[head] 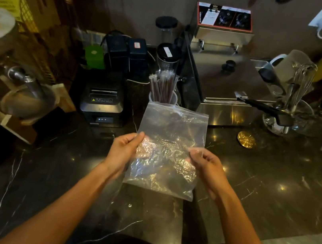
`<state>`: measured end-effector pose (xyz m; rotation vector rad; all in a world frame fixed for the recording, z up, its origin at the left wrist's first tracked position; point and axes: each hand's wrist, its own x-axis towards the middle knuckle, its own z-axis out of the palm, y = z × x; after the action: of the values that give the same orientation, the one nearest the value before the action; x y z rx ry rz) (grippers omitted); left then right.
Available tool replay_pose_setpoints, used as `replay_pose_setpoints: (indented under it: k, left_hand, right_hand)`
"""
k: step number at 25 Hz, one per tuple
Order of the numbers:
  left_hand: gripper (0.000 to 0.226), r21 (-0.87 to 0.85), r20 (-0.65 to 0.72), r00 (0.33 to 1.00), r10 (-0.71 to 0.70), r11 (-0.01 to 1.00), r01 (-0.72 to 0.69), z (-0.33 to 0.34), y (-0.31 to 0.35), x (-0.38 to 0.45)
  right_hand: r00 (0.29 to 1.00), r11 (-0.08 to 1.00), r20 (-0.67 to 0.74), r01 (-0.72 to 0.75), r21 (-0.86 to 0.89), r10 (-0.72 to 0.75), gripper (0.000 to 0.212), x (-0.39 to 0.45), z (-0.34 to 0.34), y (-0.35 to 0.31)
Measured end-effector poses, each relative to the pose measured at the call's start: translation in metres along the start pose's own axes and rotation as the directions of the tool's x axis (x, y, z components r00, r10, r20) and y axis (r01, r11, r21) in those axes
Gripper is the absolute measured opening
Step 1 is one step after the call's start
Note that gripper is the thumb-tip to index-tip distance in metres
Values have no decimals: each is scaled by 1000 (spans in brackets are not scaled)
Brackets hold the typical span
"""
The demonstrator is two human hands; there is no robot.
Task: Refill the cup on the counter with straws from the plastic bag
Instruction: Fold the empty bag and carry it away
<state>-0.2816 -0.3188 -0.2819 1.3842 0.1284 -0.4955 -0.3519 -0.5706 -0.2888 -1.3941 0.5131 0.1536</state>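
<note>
Both grips, left hand (123,149) and right hand (205,164), pinch bag (170,144); cup (162,98) at 12 o'clock, fryer (224,85) at 1, printer (102,100) at 10.

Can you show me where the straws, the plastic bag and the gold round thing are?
straws (164,88): head view, middle of the bundle in the cup.
plastic bag (171,136): head view, clear middle panel.
gold round thing (246,139): head view, its centre.

A: Where's your bag (170,144)?
B: Between your hands, over the counter (272,180). Cup (172,99) with straws (164,86) sits behind it, printer (102,100) left, fryer (227,90) right.
</note>
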Motion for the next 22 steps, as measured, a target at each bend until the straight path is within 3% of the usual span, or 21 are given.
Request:
replay_pose_setpoints:
  k: [4,6,8,12,15,19,22]
  left_hand:
    - [27,160,7,998,69,985,-69,0,-1,1]
    - [16,181,-26,995,96,979,-90,-4,-1,4]
    - [24,193,-34,993,116,975,-107,-9,1,8]
    - [47,359,39,975,218,908,-217,-21,4,11]
    - [62,343,137,960,244,898,-277,-26,9,7]
    - [64,412,279,945,171,867,-279,-28,9,5]
    - [68,534,255,962,101,814,-227,-25,6,10]
  right_hand:
    - [984,998,-167,63,-30,-68,23,2,3,-5]
    - [977,998,-204,65,-23,-69,34,2,6,-7]
    - [977,997,-204,60,-41,-67,51,0,5,-11]
    - [988,972,-15,149,-182,-154,62,-7,-3,-21]
    - [989,975,46,147,-166,-141,74,-17,-11,-28]
    - [992,976,12,128,-176,-127,54,-22,-16,-24]
    - [998,987,20,68,-145,-66,45,-21,-15,-23]
